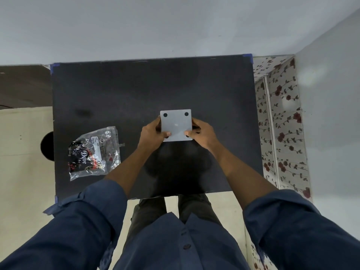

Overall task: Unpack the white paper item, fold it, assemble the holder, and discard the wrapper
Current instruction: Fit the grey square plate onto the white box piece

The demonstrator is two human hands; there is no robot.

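A flat white square holder piece [176, 124] with dark round dots at its corners is held over the middle of the black table [120, 90]. My left hand [153, 136] grips its left edge, thumb on the lower left corner. My right hand [202, 133] grips its right edge, thumb on the lower right corner. A crinkled clear plastic wrapper [94, 152] with black, red and white print lies on the table's left side, away from both hands. Whether white paper is still inside the wrapper cannot be told.
The table stands against a pale wall [175, 26]. A floral-patterned surface [280, 123] runs along its right side. A dark round object [47, 146] sits on the floor just past the table's left edge.
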